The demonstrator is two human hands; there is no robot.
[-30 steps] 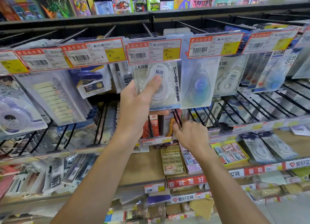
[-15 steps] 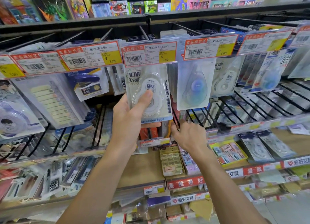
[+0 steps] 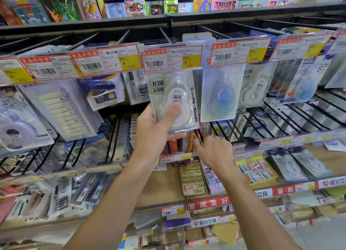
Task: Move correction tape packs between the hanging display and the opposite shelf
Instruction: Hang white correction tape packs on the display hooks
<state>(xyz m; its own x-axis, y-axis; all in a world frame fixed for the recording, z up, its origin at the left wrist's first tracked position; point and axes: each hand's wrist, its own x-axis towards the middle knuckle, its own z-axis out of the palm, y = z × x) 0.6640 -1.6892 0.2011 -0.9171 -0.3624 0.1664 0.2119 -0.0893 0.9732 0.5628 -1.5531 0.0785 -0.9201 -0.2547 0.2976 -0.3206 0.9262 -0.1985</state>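
The left hand [image 3: 156,135] grasps the correction tape pack [image 3: 173,102] at its lower half, thumb pressed flat on the clear blister front and the remaining fingers behind the backing card. The pack sits upright directly beneath the price tag marked 5.80 [image 3: 173,58]; its top edge is hidden behind that tag, so whether the hang hole is on the hook cannot be told. The right hand [image 3: 213,152] is lower and to the right, fingers curled toward the black wire hooks [image 3: 198,135] of the row below; whether it holds anything there cannot be told. For a clean transfer, keep the card flat and square to the hook axis, and move it straight along the peg rather than twisting, since the thin card can tear at the hole. Grip the card edges, not the blister, to avoid crushing it. The neighbouring blue tape pack [image 3: 221,94] hangs just beside it; keep clearance so the two cards do not snag.
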